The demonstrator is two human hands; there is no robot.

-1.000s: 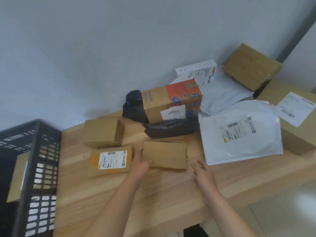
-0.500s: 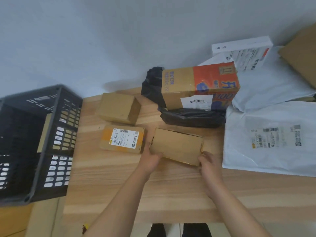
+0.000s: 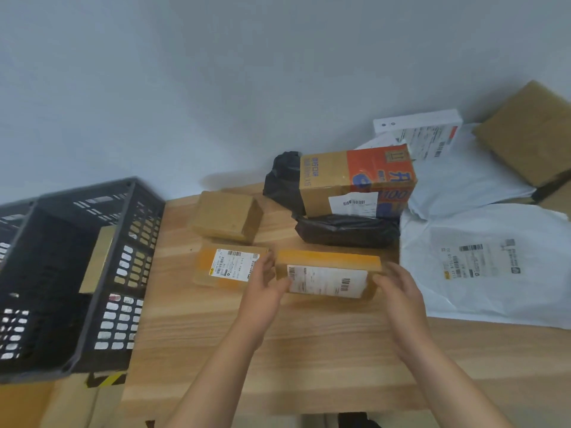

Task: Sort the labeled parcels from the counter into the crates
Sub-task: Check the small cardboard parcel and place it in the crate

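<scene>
The left grip (image 3: 262, 285) and right grip (image 3: 398, 291) held the small box (image 3: 327, 274) by its ends. Reading its label first seemed wise, before choosing the crate (image 3: 61, 273).

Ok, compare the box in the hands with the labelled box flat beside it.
The held box is tilted up between the left hand and right hand; the flat box lies on the counter. The held box looks longer than the flat box. Both are brown cardboard with white barcode labels.
</scene>
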